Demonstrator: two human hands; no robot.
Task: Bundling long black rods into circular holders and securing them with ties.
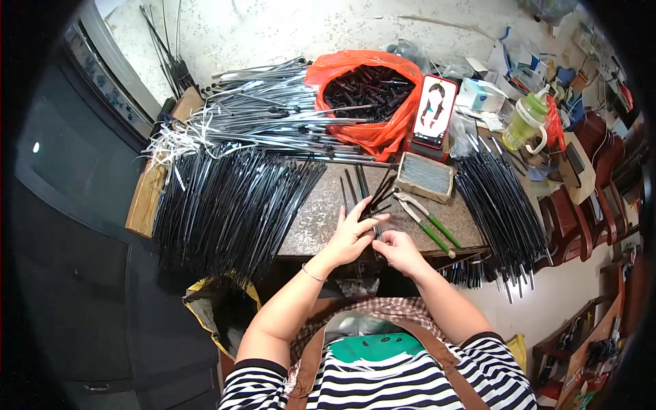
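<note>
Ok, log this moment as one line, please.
left hand: on thin black rods | right hand: pinching one rod | green-handled pliers: beside right hand | surface: stone tabletop

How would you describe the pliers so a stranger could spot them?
On the speckled stone worktop, look just right of the person's right hand. The green-handled metal pliers lie there below a small box, the only green-gripped tool among black rods.

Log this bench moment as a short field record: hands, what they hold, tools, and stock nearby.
left hand: open, fingertips on thin black rods at the table edge
right hand: pinching the near ends of the same rods
pliers: green-handled, lying right of the hands
left pile: black rods fanned over the table's left end
right pile: black rods over the right edge
orange bag: holds small black parts
table: speckled stone top
</note>
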